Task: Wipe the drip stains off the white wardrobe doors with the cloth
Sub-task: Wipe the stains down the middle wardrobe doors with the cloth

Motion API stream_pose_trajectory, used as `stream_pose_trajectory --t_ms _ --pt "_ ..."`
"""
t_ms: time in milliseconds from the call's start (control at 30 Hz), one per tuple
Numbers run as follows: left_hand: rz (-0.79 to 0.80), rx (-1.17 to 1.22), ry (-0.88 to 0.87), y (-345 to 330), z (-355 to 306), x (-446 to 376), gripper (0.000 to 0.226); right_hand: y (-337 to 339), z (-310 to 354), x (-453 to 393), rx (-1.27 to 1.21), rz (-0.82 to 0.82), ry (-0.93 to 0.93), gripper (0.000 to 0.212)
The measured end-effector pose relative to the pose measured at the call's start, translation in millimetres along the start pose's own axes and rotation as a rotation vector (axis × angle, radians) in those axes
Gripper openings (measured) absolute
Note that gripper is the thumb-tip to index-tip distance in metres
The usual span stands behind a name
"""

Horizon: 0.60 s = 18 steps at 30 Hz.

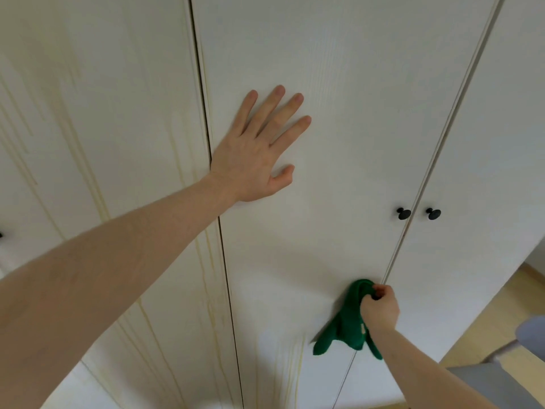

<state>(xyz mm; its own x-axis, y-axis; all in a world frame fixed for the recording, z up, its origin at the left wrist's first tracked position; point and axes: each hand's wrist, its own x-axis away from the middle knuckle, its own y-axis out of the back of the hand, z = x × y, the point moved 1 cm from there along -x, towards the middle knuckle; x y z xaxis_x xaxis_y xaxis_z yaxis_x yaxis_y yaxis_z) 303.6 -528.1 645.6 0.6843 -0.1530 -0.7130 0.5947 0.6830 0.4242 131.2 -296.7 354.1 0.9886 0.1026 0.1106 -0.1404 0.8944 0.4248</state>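
White wardrobe doors fill the view. My left hand [259, 149] lies flat with spread fingers against the middle door [339, 84], just right of a door gap. My right hand [380, 309] grips a green cloth [345, 326] low on the same door, near its right edge; the cloth hangs down in loose folds against the panel. Yellowish drip stains [88, 160] run down the left door [118, 84], and fainter streaks [295, 367] show low on the middle door, left of the cloth.
Two black knobs [403, 214] [433, 214] sit either side of the gap between the middle and right doors. Pale wooden floor [483, 329] shows at the lower right, with a grey object [530, 332] at the frame's edge.
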Motion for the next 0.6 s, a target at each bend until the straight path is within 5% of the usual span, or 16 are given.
stream_pose_trajectory --t_ms 267,600 --pt "0.028 -0.015 0.003 -0.2 -0.3 0.2 0.080 0.8 14.9 37.8 -0.211 -0.024 -0.006 0.019" --pt "0.009 -0.014 0.008 -1.1 -0.3 0.0 0.079 -115.6 42.2 130.4 -0.269 0.437 0.033 0.016"
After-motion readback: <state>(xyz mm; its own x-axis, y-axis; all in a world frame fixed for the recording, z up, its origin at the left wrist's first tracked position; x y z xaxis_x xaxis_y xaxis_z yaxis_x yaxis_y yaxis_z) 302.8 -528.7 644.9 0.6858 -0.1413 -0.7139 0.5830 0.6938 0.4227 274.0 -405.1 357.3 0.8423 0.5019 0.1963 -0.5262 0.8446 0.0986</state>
